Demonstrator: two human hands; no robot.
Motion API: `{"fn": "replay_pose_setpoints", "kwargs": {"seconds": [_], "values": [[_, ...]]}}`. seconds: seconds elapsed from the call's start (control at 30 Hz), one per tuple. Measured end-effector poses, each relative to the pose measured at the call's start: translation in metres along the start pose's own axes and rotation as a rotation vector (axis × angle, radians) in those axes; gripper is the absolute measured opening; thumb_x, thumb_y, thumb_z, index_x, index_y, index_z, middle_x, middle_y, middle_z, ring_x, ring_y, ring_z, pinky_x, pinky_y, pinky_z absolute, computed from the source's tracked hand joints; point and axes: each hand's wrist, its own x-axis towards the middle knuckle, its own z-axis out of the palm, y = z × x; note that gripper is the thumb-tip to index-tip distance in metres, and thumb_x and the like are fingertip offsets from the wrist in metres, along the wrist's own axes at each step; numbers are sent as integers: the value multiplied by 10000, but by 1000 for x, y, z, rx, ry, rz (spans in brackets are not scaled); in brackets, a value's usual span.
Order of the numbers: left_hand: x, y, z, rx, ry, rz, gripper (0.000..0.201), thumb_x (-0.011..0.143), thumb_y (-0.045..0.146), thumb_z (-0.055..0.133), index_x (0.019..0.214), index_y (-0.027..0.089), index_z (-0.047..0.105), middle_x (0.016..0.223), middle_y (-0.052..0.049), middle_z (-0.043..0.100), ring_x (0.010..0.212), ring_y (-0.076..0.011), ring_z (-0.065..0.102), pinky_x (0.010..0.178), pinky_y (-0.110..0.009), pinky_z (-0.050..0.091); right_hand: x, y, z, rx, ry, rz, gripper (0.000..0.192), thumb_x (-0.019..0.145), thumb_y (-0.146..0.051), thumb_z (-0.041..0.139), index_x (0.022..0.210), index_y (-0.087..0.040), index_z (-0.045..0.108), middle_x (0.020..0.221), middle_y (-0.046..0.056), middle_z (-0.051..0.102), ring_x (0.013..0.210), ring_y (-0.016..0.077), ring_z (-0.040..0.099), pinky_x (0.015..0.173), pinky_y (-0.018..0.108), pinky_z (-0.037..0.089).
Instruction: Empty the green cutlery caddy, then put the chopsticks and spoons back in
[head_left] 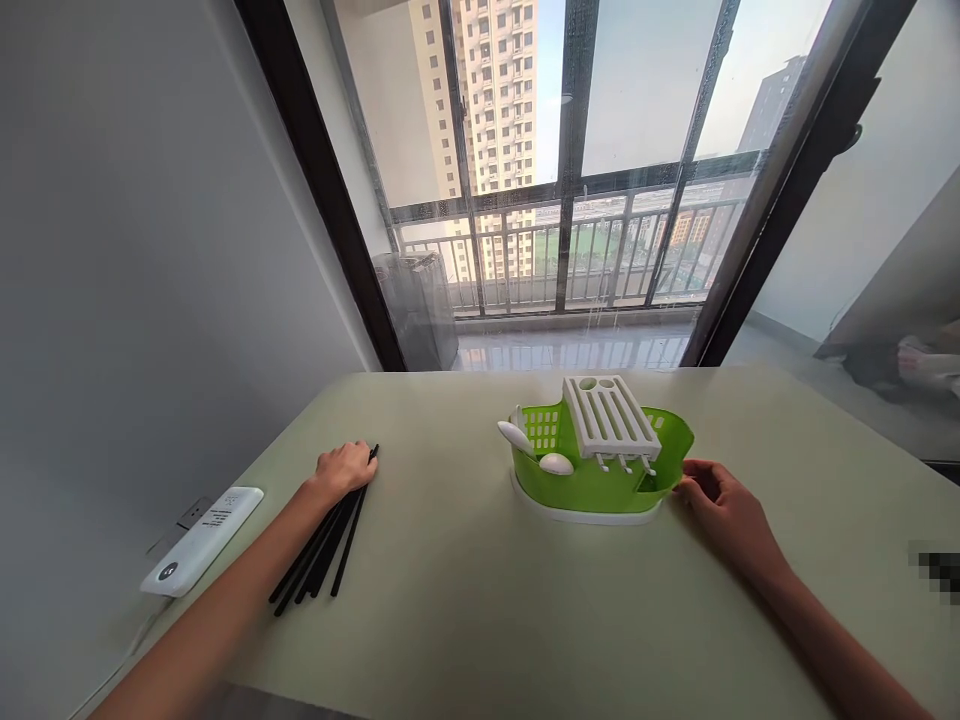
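A green plastic cutlery holder point(600, 480) with a white slotted lid point(611, 415) stands on a white base in the middle of the pale green table point(465, 590). Two white spoons point(536, 450) rest in its left side. My right hand point(724, 505) touches the holder's right rim with its fingertips. My left hand point(345, 468) lies curled over the far ends of several black chopsticks point(322, 550), which lie flat on the table at the left.
A white power strip point(202, 540) sits at the table's left edge by the grey wall. Behind the table is a glass balcony door with a railing and a grey bin point(420, 305) outside. A blurred object lies on the floor at far right.
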Motion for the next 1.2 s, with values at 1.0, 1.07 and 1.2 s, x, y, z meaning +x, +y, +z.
{"fn": "replay_pose_setpoints", "kwargs": {"seconds": [1.0, 1.07, 1.2], "values": [[-99, 169, -69, -844, 269, 980, 695, 974, 666, 481, 1492, 204, 461, 1442, -153, 612, 1265, -305, 620, 1002, -420, 525, 0, -3, 5, 28, -12, -74, 352, 832, -519, 546, 1018, -236, 642, 972, 69, 780, 866, 251, 732, 810, 374, 534], [-101, 171, -71, -815, 336, 1055, 750, 891, 649, 638, 1464, 189, 489, 1412, -163, 622, 1217, -304, 643, 973, -407, 545, 0, -3, 6, 28, -3, -75, 345, 828, -515, 550, 1009, -238, 645, 981, 69, 778, 876, 250, 730, 810, 369, 534], [-102, 176, -70, -770, 469, 1135, 758, 748, 584, 819, 1358, 203, 580, 1326, -140, 663, 1157, -290, 665, 973, -396, 551, 0, -4, 6, 22, 6, -76, 343, 810, -504, 553, 995, -233, 651, 956, 66, 777, 856, 248, 726, 809, 365, 534]]}}
